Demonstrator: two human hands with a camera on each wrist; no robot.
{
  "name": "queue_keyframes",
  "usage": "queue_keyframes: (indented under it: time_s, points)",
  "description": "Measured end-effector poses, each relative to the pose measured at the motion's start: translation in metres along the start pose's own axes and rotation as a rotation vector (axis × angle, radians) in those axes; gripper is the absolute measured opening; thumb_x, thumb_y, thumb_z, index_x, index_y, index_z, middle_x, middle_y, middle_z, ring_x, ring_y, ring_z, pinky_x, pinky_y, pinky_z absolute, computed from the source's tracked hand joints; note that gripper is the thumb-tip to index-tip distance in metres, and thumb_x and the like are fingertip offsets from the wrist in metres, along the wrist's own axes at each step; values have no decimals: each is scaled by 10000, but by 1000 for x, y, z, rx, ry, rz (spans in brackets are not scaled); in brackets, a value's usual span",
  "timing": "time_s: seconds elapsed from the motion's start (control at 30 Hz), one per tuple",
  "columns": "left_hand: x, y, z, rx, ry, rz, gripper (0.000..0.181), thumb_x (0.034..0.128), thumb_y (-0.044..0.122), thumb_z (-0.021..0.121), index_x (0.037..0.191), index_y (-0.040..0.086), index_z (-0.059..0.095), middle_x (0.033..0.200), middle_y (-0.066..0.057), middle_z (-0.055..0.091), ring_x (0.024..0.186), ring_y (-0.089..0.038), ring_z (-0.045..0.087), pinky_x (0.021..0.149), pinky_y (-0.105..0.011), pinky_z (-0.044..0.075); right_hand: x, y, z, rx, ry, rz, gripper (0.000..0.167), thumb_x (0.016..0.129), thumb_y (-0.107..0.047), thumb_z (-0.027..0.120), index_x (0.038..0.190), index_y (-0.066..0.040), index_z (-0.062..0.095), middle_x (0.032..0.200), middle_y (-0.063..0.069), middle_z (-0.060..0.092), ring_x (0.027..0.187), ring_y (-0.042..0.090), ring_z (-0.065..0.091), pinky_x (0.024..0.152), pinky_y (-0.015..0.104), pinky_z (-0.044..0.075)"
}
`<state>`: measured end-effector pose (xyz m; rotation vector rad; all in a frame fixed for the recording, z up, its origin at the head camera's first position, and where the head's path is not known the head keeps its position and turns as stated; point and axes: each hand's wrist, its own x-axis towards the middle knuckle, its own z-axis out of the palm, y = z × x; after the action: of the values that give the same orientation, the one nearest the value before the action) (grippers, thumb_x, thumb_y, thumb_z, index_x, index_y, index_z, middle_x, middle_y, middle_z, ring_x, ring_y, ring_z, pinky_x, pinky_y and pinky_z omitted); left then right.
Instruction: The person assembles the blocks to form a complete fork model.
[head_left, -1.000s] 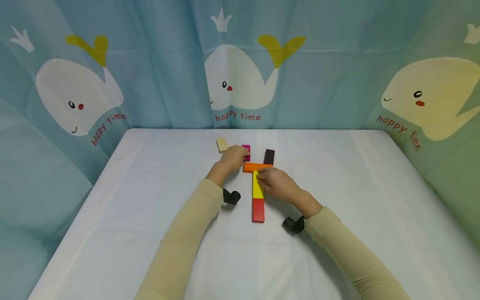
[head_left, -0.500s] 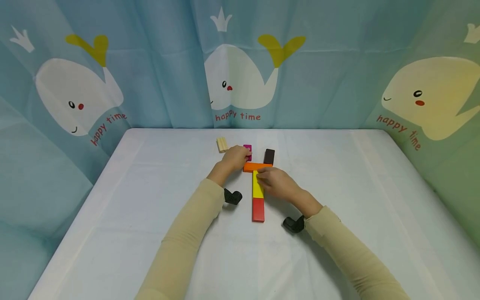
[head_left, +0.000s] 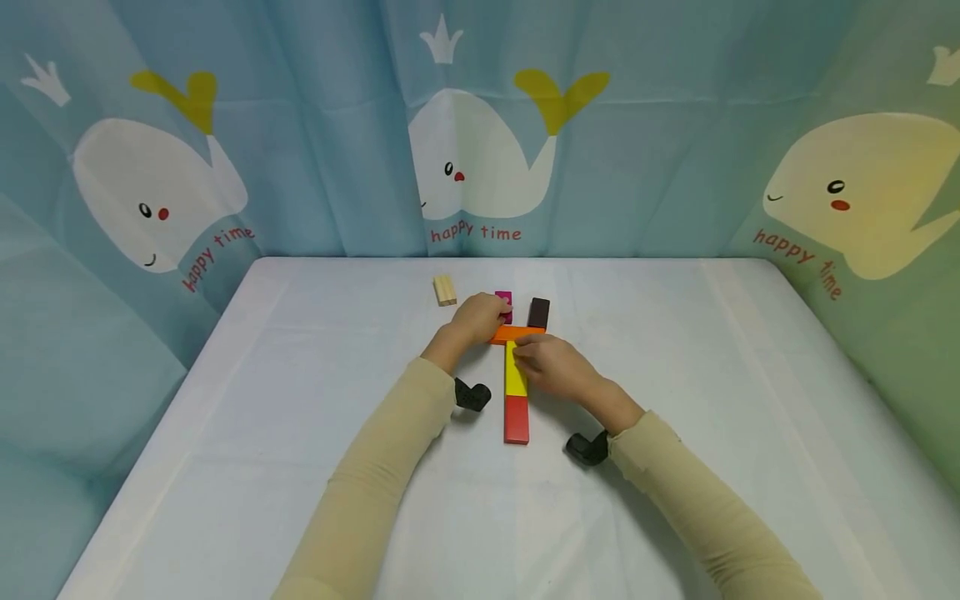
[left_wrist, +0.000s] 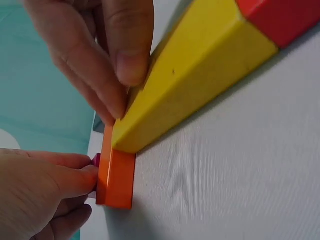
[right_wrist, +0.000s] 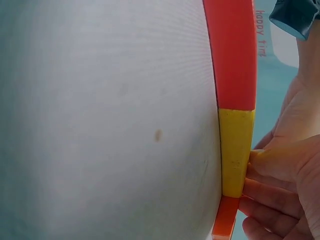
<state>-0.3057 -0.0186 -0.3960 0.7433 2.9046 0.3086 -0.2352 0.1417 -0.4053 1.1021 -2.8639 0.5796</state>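
Observation:
My left hand (head_left: 480,317) pinches a small magenta block (head_left: 505,298) at the far side of an orange block (head_left: 510,334). In the left wrist view only a sliver of that magenta block shows past the fingers. The orange block lies crosswise, touching the end of a yellow block (head_left: 515,375). A red block (head_left: 516,421) continues the line towards me. My right hand (head_left: 557,367) rests its fingertips on the yellow block near the orange one, with thumb and fingers fairly straight. Behind the orange block's right end lies a dark brown block (head_left: 538,313).
A pale wooden piece with grooves (head_left: 445,290) lies at the far left of the blocks. Black wrist cameras (head_left: 472,396) hang below both sleeves. The white table (head_left: 675,375) meets a blue whale-print curtain (head_left: 637,183) at its back edge.
The left hand has shifted slightly right with the magenta block, bringing it closer to the dark brown block. The right hand and the yellow, red and orange blocks stay put.

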Motion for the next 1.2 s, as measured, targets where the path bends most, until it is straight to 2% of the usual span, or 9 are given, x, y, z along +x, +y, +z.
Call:
queue_keyframes:
  time_s: [0.37, 0.57, 0.83, 1.07, 1.2]
  points:
    - [2, 7, 0, -18, 3, 18, 301, 937, 125, 528, 1225, 97, 610, 1137, -47, 631, 967, -198, 570, 904, -295, 431, -1, 1, 0, -5, 3, -34, 160, 848, -30, 615, 981, 25, 684, 995, 132, 655, 991, 281, 585, 868, 404, 464]
    - [3, 9, 0, -23, -18, 16, 314, 935, 136, 535, 1240, 97, 598, 1170, -47, 616, 995, -200, 557, 935, -297, 412, -1, 0, 0, -13, -18, -3, 208, 854, -58, 626, 1037, 25, 680, 1055, 144, 642, 1015, 286, 581, 876, 402, 463]
    - [5, 8, -1, -29, -22, 39, 235, 929, 138, 546, 1128, 87, 661, 1001, -42, 653, 852, -197, 541, 833, -277, 446, -1, 1, -1, -6, 7, -43, 159, 847, -38, 625, 982, 23, 683, 984, 121, 659, 973, 266, 589, 859, 394, 469]
    - [4, 7, -3, -34, -43, 54, 262, 934, 141, 540, 1170, 90, 641, 1073, -41, 644, 913, -191, 548, 880, -282, 428, -1, 2, -1, -20, 5, -60, 115, 844, -30, 623, 934, 8, 683, 941, 102, 658, 946, 261, 590, 842, 389, 476]
    - [4, 9, -3, -41, -70, 61, 289, 935, 145, 541, 1205, 80, 621, 1094, -48, 640, 929, -196, 547, 907, -280, 421, -1, 2, -1, -34, 17, -68, 144, 837, -30, 636, 956, 31, 691, 990, 139, 653, 964, 281, 596, 852, 393, 475]
